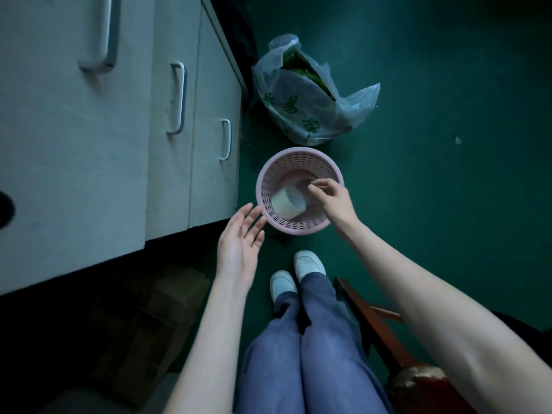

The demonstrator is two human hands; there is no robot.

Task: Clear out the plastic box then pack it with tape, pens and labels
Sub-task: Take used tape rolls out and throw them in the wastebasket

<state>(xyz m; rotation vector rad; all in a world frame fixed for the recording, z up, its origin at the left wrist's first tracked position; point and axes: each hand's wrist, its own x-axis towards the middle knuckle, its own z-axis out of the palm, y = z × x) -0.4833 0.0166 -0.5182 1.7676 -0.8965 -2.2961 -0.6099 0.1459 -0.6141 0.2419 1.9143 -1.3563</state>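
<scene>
A round pink perforated basket (298, 231) stands on the dark green floor beside the cabinet. Inside it lies a white cylindrical object (286, 204), tilted on its side; I cannot tell whether it is a cup or a tape roll. My right hand (331, 198) hovers over the basket's right rim, fingers loosely curled and pointing inward, with nothing visible between them. My left hand (239, 243) is just left of the basket, palm up and fingers spread, fingertips near its wall. No plastic box, pens or labels are in view.
Grey-white cabinet drawers (119, 130) with metal handles fill the left. A translucent plastic bag (307, 115) with green contents lies on the floor beyond the basket. My white shoes (307, 262) and legs are below it, a reddish wooden chair (373, 321) at the right, and dark cardboard boxes (149, 309) under the cabinet.
</scene>
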